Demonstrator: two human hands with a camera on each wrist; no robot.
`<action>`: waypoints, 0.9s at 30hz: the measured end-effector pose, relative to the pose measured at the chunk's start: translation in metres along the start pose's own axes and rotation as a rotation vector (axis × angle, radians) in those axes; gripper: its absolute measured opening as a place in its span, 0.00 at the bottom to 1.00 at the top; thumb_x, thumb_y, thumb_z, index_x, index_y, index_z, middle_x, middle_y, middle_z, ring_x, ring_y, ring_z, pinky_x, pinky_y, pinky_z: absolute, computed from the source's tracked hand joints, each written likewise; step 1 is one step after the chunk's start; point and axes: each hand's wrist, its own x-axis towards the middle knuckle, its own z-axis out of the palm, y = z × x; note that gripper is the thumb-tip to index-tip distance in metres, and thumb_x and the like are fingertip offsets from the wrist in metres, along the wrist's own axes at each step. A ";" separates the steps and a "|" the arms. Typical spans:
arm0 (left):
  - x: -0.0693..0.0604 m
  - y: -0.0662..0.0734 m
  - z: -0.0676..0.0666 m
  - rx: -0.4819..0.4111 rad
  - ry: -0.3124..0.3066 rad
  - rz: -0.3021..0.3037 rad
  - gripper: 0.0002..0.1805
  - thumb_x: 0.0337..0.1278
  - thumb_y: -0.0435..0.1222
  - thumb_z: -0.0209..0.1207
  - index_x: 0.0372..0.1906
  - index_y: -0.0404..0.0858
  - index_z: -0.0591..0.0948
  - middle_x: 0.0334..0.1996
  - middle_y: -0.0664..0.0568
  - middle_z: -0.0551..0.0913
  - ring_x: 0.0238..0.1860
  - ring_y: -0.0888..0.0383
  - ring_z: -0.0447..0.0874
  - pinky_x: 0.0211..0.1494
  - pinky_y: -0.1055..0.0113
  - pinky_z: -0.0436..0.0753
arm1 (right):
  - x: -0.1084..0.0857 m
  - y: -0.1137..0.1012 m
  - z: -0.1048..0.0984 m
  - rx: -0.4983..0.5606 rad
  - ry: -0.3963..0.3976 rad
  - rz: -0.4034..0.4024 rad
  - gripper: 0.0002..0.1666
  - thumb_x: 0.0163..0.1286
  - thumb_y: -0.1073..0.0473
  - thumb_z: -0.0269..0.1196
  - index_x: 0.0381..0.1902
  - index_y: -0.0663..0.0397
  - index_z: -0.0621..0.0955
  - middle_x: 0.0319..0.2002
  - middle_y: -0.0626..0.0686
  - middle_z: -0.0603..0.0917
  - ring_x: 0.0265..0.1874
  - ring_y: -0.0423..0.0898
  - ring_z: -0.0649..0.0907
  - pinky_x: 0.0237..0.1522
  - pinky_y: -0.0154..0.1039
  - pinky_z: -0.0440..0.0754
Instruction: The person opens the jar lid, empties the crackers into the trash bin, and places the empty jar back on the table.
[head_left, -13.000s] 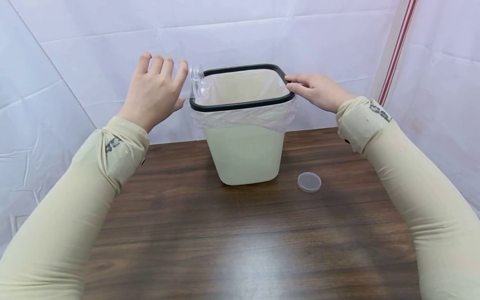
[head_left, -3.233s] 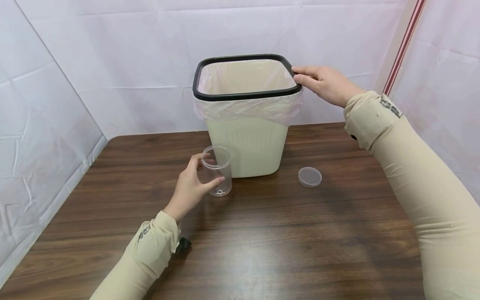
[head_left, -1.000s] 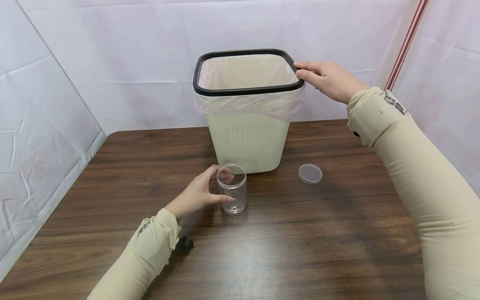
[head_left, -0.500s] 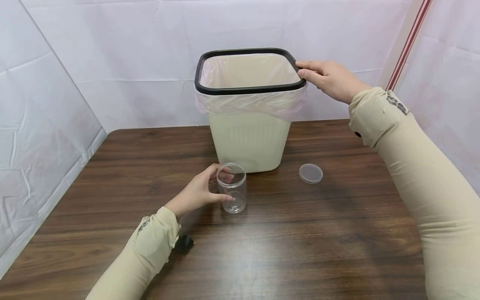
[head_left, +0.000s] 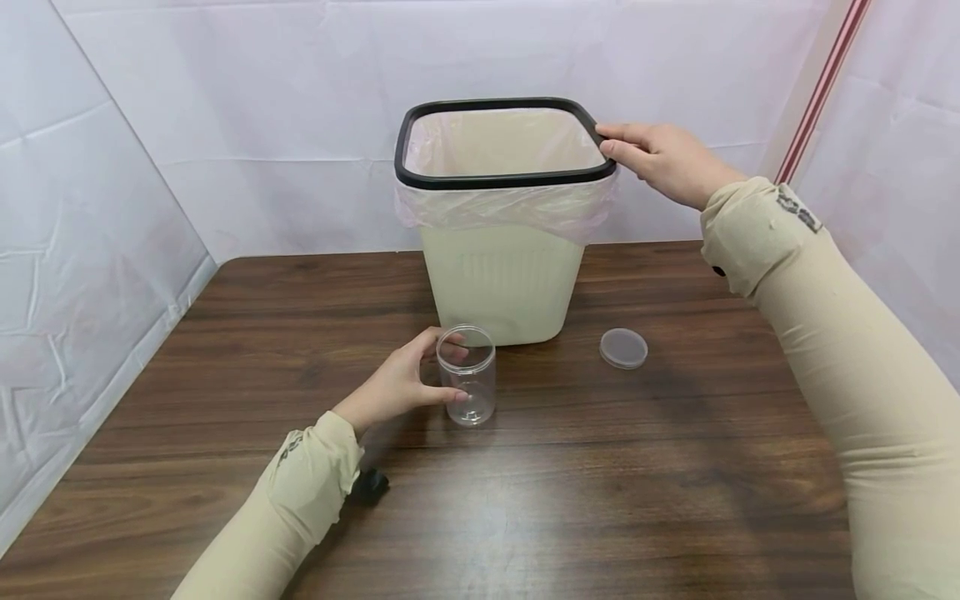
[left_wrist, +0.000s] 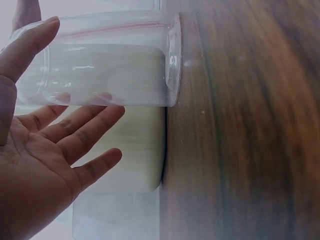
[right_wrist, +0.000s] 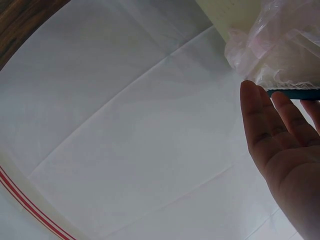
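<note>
A clear plastic jar [head_left: 474, 387], lidless and see-through, stands upright on the table in front of the bin. My left hand [head_left: 397, 379] grips it from the left, thumb on the near side and fingertips at the far side; the left wrist view shows the jar [left_wrist: 115, 60] between thumb and fingers. My right hand [head_left: 667, 158] rests its fairly straight fingers on the right side of the black rim [head_left: 510, 180] of the cream trash bin [head_left: 517, 275]. In the right wrist view those fingers [right_wrist: 290, 120] touch the rim beside the pinkish bag.
A clear round lid [head_left: 623, 347] lies on the brown wooden table [head_left: 600, 500], right of the bin. A pinkish liner bag [head_left: 510, 208] folds over the bin's edge. White cloth walls [head_left: 262, 125] stand behind and at both sides.
Earlier, my left hand held the jar tipped sideways at the bin's left rim. It then lowered the jar upright onto the table. Over the last second both hands stay nearly still.
</note>
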 end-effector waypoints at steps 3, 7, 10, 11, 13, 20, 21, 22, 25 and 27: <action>0.000 0.001 0.000 0.009 0.000 0.003 0.38 0.42 0.36 0.74 0.61 0.37 0.70 0.53 0.40 0.82 0.60 0.46 0.77 0.68 0.48 0.69 | 0.000 0.000 0.000 0.001 0.004 0.002 0.32 0.77 0.41 0.41 0.73 0.45 0.62 0.70 0.58 0.67 0.38 0.53 0.74 0.41 0.41 0.68; 0.000 0.001 0.000 0.020 -0.002 0.006 0.39 0.42 0.36 0.74 0.62 0.37 0.70 0.53 0.40 0.82 0.60 0.46 0.77 0.67 0.49 0.70 | 0.001 0.001 0.000 -0.003 0.005 0.004 0.32 0.77 0.41 0.41 0.73 0.46 0.62 0.69 0.58 0.68 0.36 0.51 0.73 0.41 0.41 0.68; 0.000 0.000 0.000 0.029 -0.005 0.003 0.39 0.42 0.36 0.74 0.63 0.37 0.69 0.53 0.40 0.82 0.60 0.46 0.77 0.68 0.48 0.69 | 0.001 0.000 0.000 -0.003 0.003 0.007 0.32 0.77 0.42 0.41 0.73 0.46 0.62 0.70 0.58 0.67 0.37 0.53 0.73 0.42 0.42 0.68; 0.000 0.000 0.000 0.032 -0.005 0.000 0.40 0.42 0.36 0.74 0.63 0.37 0.69 0.53 0.41 0.82 0.61 0.45 0.76 0.68 0.48 0.69 | 0.001 0.000 0.000 -0.001 0.001 0.008 0.32 0.77 0.41 0.41 0.73 0.46 0.62 0.70 0.58 0.67 0.38 0.54 0.73 0.42 0.42 0.68; -0.001 0.001 -0.001 0.040 -0.005 -0.005 0.41 0.42 0.37 0.74 0.64 0.37 0.68 0.53 0.41 0.82 0.61 0.45 0.76 0.68 0.47 0.69 | 0.001 0.000 0.000 0.003 0.000 0.007 0.32 0.77 0.41 0.41 0.73 0.45 0.62 0.70 0.58 0.67 0.38 0.54 0.73 0.42 0.42 0.68; -0.003 0.000 -0.006 0.091 -0.006 0.004 0.44 0.41 0.39 0.74 0.66 0.38 0.66 0.54 0.42 0.81 0.61 0.45 0.75 0.67 0.47 0.70 | 0.000 -0.002 0.002 -0.005 0.000 0.001 0.33 0.76 0.40 0.40 0.74 0.45 0.61 0.70 0.57 0.67 0.41 0.55 0.74 0.43 0.42 0.68; -0.004 0.000 -0.006 0.099 -0.007 0.003 0.44 0.41 0.39 0.74 0.66 0.38 0.66 0.55 0.42 0.80 0.61 0.45 0.75 0.67 0.47 0.69 | 0.000 -0.002 0.002 -0.005 0.001 0.000 0.33 0.76 0.40 0.40 0.74 0.45 0.61 0.70 0.57 0.68 0.41 0.55 0.74 0.42 0.42 0.68; -0.004 0.000 -0.007 0.105 -0.010 0.000 0.44 0.41 0.39 0.75 0.66 0.38 0.66 0.55 0.42 0.80 0.61 0.45 0.75 0.67 0.47 0.69 | 0.000 -0.002 0.002 -0.005 0.002 -0.001 0.33 0.76 0.40 0.40 0.73 0.45 0.61 0.69 0.57 0.68 0.40 0.55 0.74 0.42 0.42 0.68; -0.005 0.000 -0.010 0.127 -0.021 -0.013 0.46 0.41 0.39 0.74 0.68 0.39 0.64 0.56 0.42 0.79 0.62 0.45 0.75 0.67 0.45 0.68 | 0.000 -0.002 0.002 -0.006 0.003 -0.003 0.33 0.76 0.40 0.40 0.74 0.45 0.61 0.69 0.57 0.69 0.39 0.55 0.74 0.41 0.41 0.68; -0.006 0.000 -0.012 0.141 -0.030 -0.022 0.46 0.41 0.40 0.74 0.68 0.41 0.63 0.58 0.42 0.78 0.63 0.45 0.74 0.67 0.43 0.68 | 0.000 -0.002 0.002 -0.004 0.002 -0.002 0.33 0.76 0.40 0.40 0.74 0.45 0.61 0.68 0.57 0.69 0.39 0.54 0.74 0.41 0.42 0.68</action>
